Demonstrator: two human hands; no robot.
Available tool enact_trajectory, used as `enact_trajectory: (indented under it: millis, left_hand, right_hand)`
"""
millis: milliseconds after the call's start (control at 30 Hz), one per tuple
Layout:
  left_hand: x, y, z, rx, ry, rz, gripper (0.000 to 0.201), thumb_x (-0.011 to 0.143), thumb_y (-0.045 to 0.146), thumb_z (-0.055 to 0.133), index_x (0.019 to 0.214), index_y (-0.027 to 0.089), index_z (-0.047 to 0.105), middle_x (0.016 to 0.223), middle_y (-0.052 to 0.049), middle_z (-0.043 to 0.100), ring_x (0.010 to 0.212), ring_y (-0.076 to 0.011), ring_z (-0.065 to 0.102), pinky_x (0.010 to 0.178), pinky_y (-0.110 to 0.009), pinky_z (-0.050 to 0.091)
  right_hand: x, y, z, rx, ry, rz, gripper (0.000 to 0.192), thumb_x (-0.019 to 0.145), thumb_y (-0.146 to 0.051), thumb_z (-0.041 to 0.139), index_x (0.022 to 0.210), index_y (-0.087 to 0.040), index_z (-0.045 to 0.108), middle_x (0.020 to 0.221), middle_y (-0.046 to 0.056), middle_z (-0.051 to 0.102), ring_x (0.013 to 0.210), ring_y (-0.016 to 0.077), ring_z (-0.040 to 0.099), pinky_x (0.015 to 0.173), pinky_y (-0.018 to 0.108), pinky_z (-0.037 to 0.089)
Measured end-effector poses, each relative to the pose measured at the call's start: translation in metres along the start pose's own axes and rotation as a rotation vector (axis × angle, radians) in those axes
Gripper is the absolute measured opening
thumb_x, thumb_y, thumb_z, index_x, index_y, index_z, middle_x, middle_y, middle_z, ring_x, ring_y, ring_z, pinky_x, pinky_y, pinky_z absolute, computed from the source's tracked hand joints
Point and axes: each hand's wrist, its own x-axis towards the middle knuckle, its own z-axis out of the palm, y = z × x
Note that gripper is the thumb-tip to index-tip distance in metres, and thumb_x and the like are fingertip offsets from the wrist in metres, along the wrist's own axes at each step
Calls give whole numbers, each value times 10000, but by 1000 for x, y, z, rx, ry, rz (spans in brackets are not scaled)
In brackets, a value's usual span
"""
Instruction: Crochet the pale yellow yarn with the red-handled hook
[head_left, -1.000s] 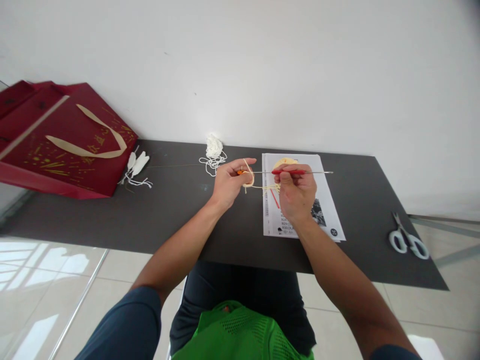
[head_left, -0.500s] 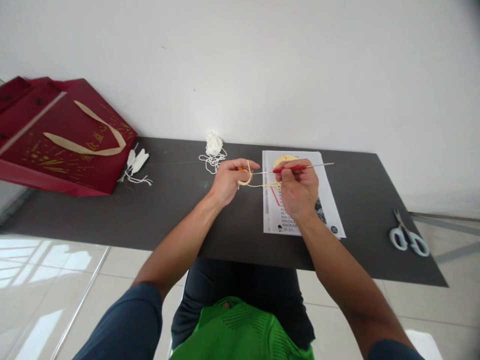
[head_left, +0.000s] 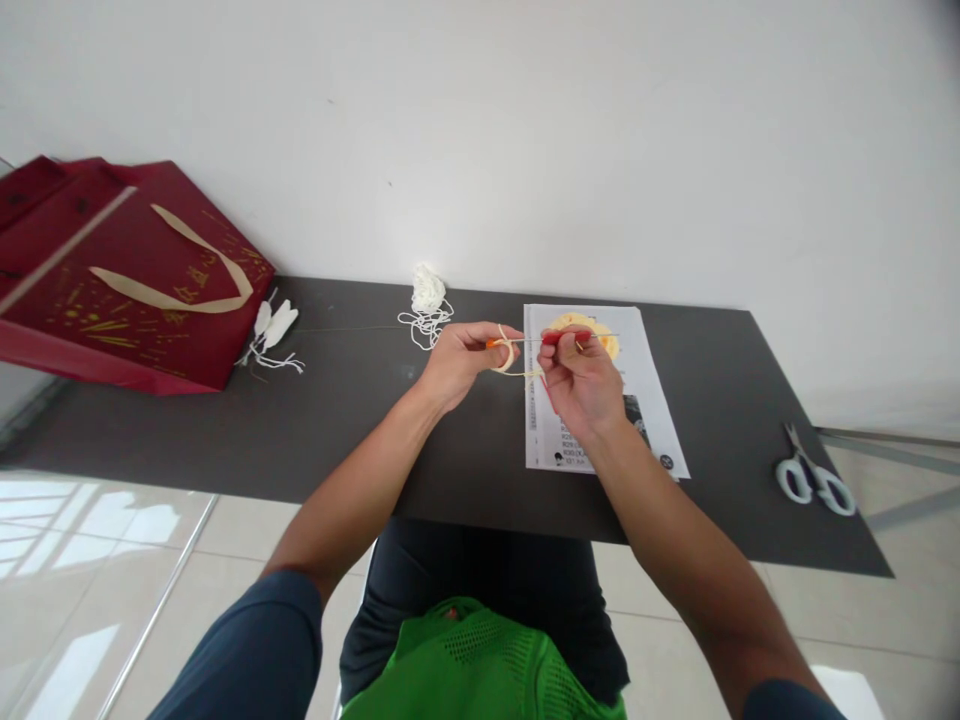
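Note:
My right hand (head_left: 585, 380) is closed on the red grip of a crochet hook (head_left: 562, 338), whose thin metal shaft points left to my other hand. My left hand (head_left: 459, 362) pinches a small crochet piece (head_left: 508, 356) of pale yellow yarn with a bit of orange at it. Yarn loops over the left index finger. A pale yellow strand (head_left: 525, 374) runs from the piece toward my right hand. Behind the right hand, a yellow yarn bundle (head_left: 606, 342) lies on a printed sheet (head_left: 652, 420), partly hidden by the fingers.
White yarn (head_left: 428, 292) lies in a loose heap by the wall. Small white pieces with tails (head_left: 276, 325) rest near a dark red paper bag (head_left: 135, 270) on the left. Scissors (head_left: 814, 475) lie at the right end of the dark table (head_left: 337, 440).
My right hand has drawn slightly left and turned so more of its palm side shows. The hook's right end reaches less far right, and more of the yellow yarn bundle is visible.

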Motion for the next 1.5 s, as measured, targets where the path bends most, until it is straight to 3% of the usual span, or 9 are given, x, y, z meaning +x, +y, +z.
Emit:
enact_trajectory:
  millis: [267, 467, 667, 867, 1200, 1500]
  left_hand:
    - [0, -9, 4, 316, 108, 153, 168, 702, 214, 801, 865, 185, 830, 942, -65, 792, 860, -183, 698, 764, -288, 530]
    - [0, -13, 9, 319, 167, 146, 141, 688, 185, 759, 817, 172, 813, 889, -47, 785, 771, -151, 679, 708, -269, 519]
    - [-3, -10, 14, 267, 201, 143, 460, 687, 129, 727, 1144, 168, 764, 740, 29, 675, 612, -73, 547, 604, -215, 442]
    - [-4, -9, 16, 251, 191, 154, 696, 684, 130, 721, 1371, 181, 622, 803, 29, 670, 638, -75, 554, 593, -209, 436]
    - [-5, -7, 17, 327, 251, 186, 585, 681, 133, 722, 1262, 184, 674, 757, 47, 617, 605, -73, 513, 580, -221, 412]
    - [-6, -5, 17, 363, 275, 272, 491, 707, 118, 685, 1191, 202, 703, 711, 59, 575, 599, -78, 471, 588, -234, 387]
  right_hand:
    - [-4, 14, 5, -58, 21, -31, 233, 785, -355, 861, 863, -242, 672, 916, -43, 797, 736, 57, 721, 748, 171, 647]
    - [-4, 13, 3, -77, 23, -59, 221, 805, -367, 841, 881, -252, 669, 930, -43, 796, 736, 64, 727, 755, 189, 657]
    - [-7, 16, 7, -85, 33, -60, 214, 803, -358, 844, 875, -240, 680, 907, -33, 792, 744, 75, 721, 755, 210, 651]
    - [-9, 19, 11, -91, 61, -41, 219, 789, -352, 854, 861, -233, 685, 883, -23, 789, 729, 93, 716, 745, 240, 650]
    - [-6, 18, 7, -146, 47, -61, 222, 833, -381, 811, 890, -237, 652, 902, -22, 774, 732, 85, 689, 749, 242, 614]
    - [-11, 13, 9, -222, 80, -328, 219, 812, -332, 824, 886, -263, 631, 880, -29, 748, 705, 101, 644, 686, 261, 550]
